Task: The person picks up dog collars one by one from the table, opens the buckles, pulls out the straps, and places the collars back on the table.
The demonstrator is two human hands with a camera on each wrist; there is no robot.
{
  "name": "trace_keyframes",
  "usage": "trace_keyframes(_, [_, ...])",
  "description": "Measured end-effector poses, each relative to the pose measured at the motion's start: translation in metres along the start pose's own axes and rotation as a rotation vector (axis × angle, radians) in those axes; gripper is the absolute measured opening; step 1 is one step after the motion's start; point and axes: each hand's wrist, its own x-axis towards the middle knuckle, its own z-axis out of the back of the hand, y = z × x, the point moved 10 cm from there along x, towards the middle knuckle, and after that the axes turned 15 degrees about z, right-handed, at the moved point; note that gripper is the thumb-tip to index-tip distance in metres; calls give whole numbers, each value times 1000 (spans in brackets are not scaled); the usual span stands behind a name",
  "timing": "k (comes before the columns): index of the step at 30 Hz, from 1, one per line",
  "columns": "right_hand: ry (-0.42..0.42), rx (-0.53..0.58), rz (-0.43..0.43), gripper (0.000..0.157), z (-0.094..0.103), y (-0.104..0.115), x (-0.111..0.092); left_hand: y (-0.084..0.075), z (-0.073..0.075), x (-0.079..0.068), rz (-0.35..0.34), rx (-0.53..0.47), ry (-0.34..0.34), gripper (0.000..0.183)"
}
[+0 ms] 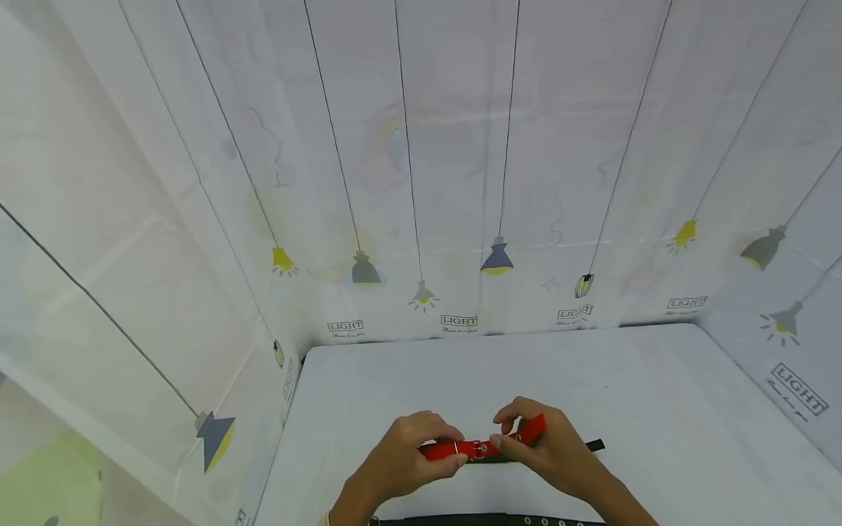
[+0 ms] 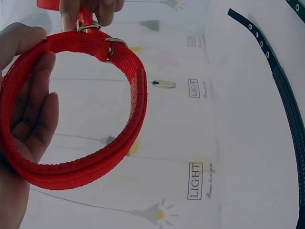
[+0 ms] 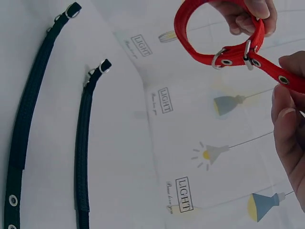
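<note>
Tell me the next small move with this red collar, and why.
Probably pull the strap end on through the buckle with the right hand. The red collar already forms a loop held by the left hand, and the strap's free end sticks out past the buckle, so it looks ready to be tightened.

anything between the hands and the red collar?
Nothing visible. Both already hold the red collar: the left hand grips the loop, the right hand pinches the strap end by the buckle. The two black collars lie apart on the table.
</note>
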Motion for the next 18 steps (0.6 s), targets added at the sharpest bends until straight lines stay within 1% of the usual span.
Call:
trace_keyframes(2, [15,33,-38,8,-4,-5,0,-2,2,1,-14,8,-17,10])
trace_keyframes(4, [51,97,-81,1,-10,-9,-1,-4,3,1,-28,18,-33,10])
trace_keyframes(7, [112,181,-126,9,-18,-15,-4,-5,5,1,-41,26,-52,10])
trace_keyframes(10, [149,230,-139,17,-22,-19,-5,-5,6,1,-41,30,-63,12])
trace_keyframes(15, [167,319,-184,21,-26,-25,-9,-1,6,1,-11,27,-63,13])
trace_keyframes(18, [164,363,-213,23,-28,-28,-11,5,5,0,30,28,-52,14])
